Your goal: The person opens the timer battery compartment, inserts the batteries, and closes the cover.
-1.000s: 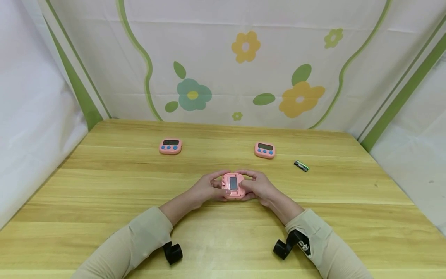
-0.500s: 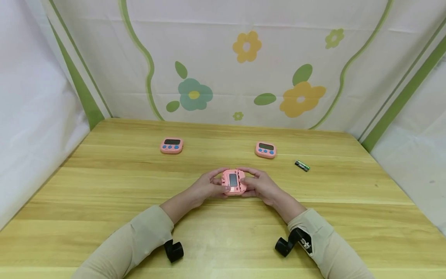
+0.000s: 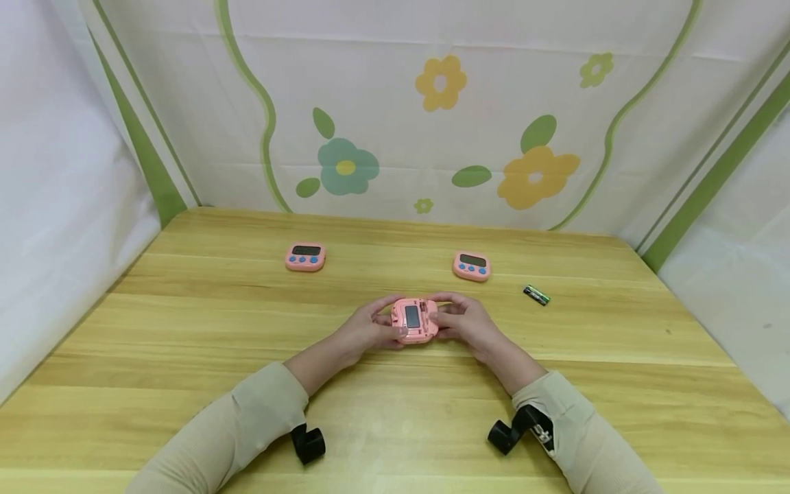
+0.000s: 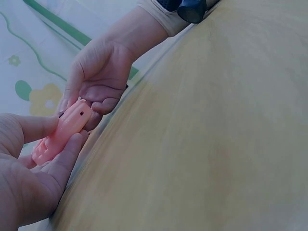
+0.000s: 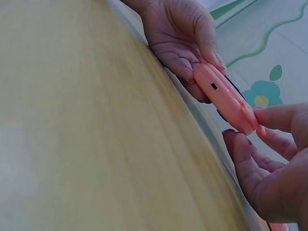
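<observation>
While curled left hand (image 3: 365, 331) grips rounded pink plastic timer (image 3: 411, 317) | right hand (image 3: 464, 322) pinches thin pink flap (image 5: 248, 115) at timer's edge | probably uncovering | next needs gentle pull

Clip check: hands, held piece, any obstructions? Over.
Left hand and right hand gripping pink rounded plastic device. Compartment beside its grey window looks open. Green-and-black batteries aside, not in the way.

Bright, even light is filling the head view, a soft sheen glowing on the wooden tabletop (image 3: 389, 412) at lower centre; both wrist views are looking dimmer, hazier, the grain blurring.
</observation>
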Tool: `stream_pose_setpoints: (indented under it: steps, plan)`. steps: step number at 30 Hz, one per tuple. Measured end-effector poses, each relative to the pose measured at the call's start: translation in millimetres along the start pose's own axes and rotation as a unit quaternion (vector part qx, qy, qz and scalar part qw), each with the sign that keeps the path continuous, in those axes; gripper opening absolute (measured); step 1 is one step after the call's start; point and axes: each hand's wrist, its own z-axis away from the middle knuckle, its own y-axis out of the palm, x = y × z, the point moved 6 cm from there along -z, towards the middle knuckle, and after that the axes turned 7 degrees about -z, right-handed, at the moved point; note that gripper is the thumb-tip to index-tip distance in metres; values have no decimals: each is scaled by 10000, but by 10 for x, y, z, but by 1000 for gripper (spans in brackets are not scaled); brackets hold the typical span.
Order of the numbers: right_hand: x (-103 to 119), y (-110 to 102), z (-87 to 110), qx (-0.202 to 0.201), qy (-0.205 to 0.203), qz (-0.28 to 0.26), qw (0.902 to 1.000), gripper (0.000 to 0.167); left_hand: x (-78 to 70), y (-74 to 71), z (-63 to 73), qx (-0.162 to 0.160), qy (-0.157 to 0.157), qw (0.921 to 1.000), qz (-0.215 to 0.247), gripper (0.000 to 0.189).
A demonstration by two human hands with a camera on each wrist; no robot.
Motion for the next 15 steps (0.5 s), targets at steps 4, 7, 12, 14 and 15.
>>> stream_pose_setpoints:
  steps: [4,7,12,14,15]
  plan:
    - [40,-66,1,-177,1,22,9998,30,1,-3,2,-67,-44,10000,-14,63]
    - [79,-111,4,-155,-20,-195,9997,22,7,-10,0,-105,-74,9999,-9,63]
    - [132,-179,-1,6,-17,-588,9983,31,13,-19,-7,-106,-78,9999,55,63]
    - [150,-221,-8,-27,-62,-723,9974,37,14,-22,-8,-122,-96,9999,56,63]
    - [157,-245,-15,-27,-102,-802,9967,40,15,-24,-8,-136,-108,9998,60,63]
